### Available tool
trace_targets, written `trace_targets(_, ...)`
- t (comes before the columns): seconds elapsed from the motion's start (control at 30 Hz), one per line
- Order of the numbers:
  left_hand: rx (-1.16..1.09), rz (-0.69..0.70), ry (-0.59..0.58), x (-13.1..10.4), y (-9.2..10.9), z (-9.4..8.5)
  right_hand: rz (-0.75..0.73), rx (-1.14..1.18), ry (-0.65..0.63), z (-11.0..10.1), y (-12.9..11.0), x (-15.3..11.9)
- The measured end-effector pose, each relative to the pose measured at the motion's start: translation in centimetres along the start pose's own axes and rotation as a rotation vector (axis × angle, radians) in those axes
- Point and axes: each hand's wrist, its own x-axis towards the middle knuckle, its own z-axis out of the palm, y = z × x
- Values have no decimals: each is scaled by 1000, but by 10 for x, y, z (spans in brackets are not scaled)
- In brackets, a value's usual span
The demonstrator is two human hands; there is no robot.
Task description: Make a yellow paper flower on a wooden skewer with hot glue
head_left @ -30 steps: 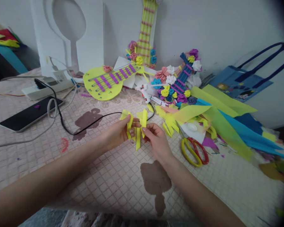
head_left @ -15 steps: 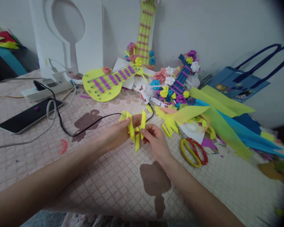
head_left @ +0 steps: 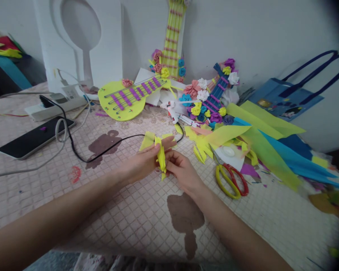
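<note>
A folded strip of yellow crepe paper [head_left: 161, 155] is held between both hands near the middle of the view. My left hand [head_left: 145, 162] grips it from the left, thumb on top and fingers stretched behind it. From the right, my right hand [head_left: 182, 169] pinches its lower part with bent fingers. Pale yellow paper [head_left: 147, 140] shows just behind my left hand. To the right lie scissors [head_left: 227, 181] with yellow and red handles. A white glue gun [head_left: 172, 112] rests behind the hands.
A yellow paper guitar [head_left: 124, 101] and a blue one with paper flowers [head_left: 214, 98] stand at the back. Crepe sheets [head_left: 288, 158] spread at the right, near a blue bag [head_left: 288, 98]. A black tablet-like object [head_left: 34, 137], a power strip [head_left: 55, 105] and cables lie left.
The yellow strip's right part has come leftward against the rest, so the loop is now closed into a narrow bundle. My right hand has moved slightly left, closer to my left hand.
</note>
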Motion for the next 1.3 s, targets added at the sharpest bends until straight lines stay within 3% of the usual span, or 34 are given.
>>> trace_targets(0.1,25,12,-15,1,-2,-3,-6,16,-26,1,1,-1)
trace_targets(0.27,137,63,100,0,-4,3,-45,-48,-42,4,-2,-4)
trace_targets(0.6,143,109,233,-1,-12,1,-83,-114,43,5,-1,-4)
trace_targets(0.8,55,-71,68,-2,-9,5,-46,-193,-46,4,-3,-4)
trace_targets(0.87,33,-8,111,0,-3,3,-77,-250,-16,-4,-8,-1)
trace_targets(0.97,-14,145,243,4,8,-4,-169,-353,168,-22,-16,4)
trace_targets(1.07,-15,151,288,7,16,-11,-208,-479,264,-38,-19,9)
trace_targets(1.3,60,73,449,8,18,-18,-288,-892,194,-35,-8,9)
